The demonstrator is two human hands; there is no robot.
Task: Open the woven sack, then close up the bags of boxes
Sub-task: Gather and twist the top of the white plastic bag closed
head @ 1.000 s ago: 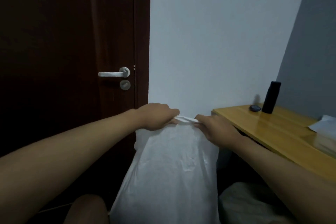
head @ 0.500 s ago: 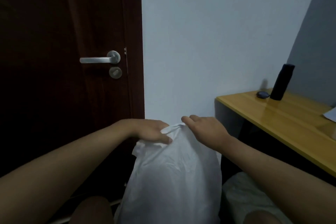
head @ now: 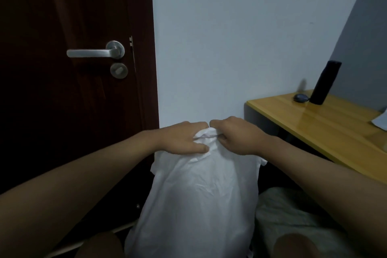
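White woven sack stands upright at frame ctr-bottom, between the person's knees, its top bunched at approx 12 o'clock of the sack body; cloth creased, mouth gathered into a small wad between both hands; can't tell if mouth is open or tied.

L hand at 11 o'clock of the sack top, palm down; fingers mostly straight and close together, lying over the gathered cloth, thumb side tucked under the wad; looks like it grips the bunch but thumb is hidden, so pinch not fully visible. R hand at 1 o'clock of the sack top, knuckles up, fingers curled, pinching the sack's gathered edge; fingertips hidden in the folds. Both hands touching each other at the knuckles, right over the wad; forearms come in from lower L and lower R.

Surroundings: dark brown door at 9–11 o'clock, w/ silver lever handle and round lock just below it; pale wall at 12 o'clock behind the sack. Yellow wooden desk at 3 o'clock; on its far corner a black cylinder bottle upright, small dark round obj just beside it to the L; white paper edge at desk's R frame edge. Light-coloured bag or cloth bundle on the floor at 4–5 o'clock, just beside the sack; contents not visible.
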